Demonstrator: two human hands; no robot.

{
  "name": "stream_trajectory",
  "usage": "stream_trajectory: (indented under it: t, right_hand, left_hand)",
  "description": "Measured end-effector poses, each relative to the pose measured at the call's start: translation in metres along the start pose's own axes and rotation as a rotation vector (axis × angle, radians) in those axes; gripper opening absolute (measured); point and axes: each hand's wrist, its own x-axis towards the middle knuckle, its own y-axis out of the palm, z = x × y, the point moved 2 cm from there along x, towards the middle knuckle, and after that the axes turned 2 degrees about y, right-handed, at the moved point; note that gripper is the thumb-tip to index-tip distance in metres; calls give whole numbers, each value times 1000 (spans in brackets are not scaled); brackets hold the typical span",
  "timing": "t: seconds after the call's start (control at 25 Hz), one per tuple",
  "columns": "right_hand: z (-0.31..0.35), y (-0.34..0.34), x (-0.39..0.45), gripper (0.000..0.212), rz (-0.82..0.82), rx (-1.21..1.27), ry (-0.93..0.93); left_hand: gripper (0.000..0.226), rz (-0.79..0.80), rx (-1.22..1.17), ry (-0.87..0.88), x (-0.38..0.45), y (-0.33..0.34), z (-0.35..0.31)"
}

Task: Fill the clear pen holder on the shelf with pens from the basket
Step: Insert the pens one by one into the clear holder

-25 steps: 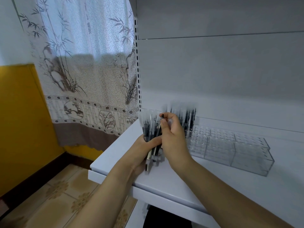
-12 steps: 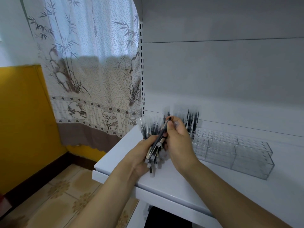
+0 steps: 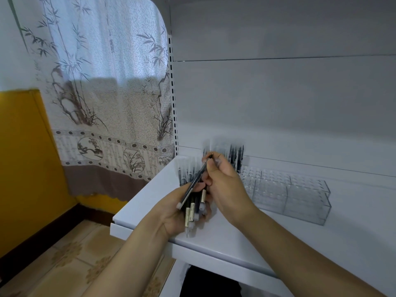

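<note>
The clear pen holder [image 3: 300, 194] is a long stepped rack on the white shelf [image 3: 246, 239]. Its left end holds several upright black pens [image 3: 234, 155]; its right cells are bare. My left hand [image 3: 173, 213] grips a bundle of pens [image 3: 191, 207] in front of the rack's left end. My right hand [image 3: 222, 181] pinches a single black pen [image 3: 198, 179] near its tip, slanting it up out of the bundle. More standing pens [image 3: 185, 171] show just behind my left hand. The basket is out of view.
A slotted shelf upright [image 3: 173, 99] and a bamboo-print curtain [image 3: 102, 93] stand to the left. The shelf's back panel [image 3: 278, 99] rises behind the rack. A yellow wall [image 3: 23, 157] and a tiled floor [image 3: 70, 256] lie lower left.
My right hand has drawn one pen up and out of the bundle, so it now slants clear of the others. Both hands sit slightly higher than before.
</note>
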Motion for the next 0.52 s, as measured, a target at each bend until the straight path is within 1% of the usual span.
stream_trajectory:
  t: [0.08, 0.12, 0.16, 0.2, 0.24, 0.28, 0.36, 0.44, 0.52]
  right_hand:
    - [19, -13, 1, 19, -62, 135, -29]
    - [31, -26, 4, 19, -104, 170, -77]
    - [45, -41, 8, 19, -152, 133, -142]
    - [58, -57, 14, 18, -206, 3, -211]
    - [67, -73, 20, 16, -264, -196, -265]
    - [73, -85, 27, 13, -313, -401, -299]
    - [70, -99, 40, 12, -332, -695, -307]
    - [59, -101, 49, 17, -284, -862, -273]
    - [47, -99, 54, 16, -240, -965, -287]
  left_hand:
    - [33, 18, -15, 31, 0, 3, 0]
    - [30, 3, -2, 67, -1, 4, -1]
    - [23, -15, 3, 126, -2, 6, -4]
    - [16, -53, 3, 202, -3, 7, -7]
    - [14, -80, 12, 287, -6, 8, -12]
    - [20, -104, 42, 369, -9, 11, -19]
    - [34, -149, 131, 496, -12, 16, -32]
    - [31, -219, 184, 567, -10, 18, -42]
    - [23, -298, 235, 587, -4, 16, -47]
